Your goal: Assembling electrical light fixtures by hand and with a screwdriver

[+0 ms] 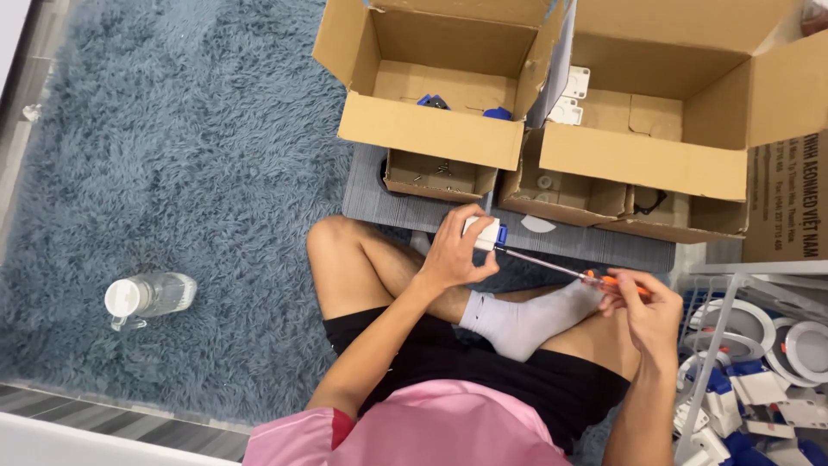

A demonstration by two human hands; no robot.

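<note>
Person sitting cross-legged on rug (190,147). Left hand (455,250) gripping small white block with blue end (484,234) above knee; right hand (649,309) pinching orange-handled screwdriver (565,271), tip touching block's blue end.

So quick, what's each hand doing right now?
Left hand: closed on a small white box.
Right hand: closed on a screwdriver, tip at the box.
</note>
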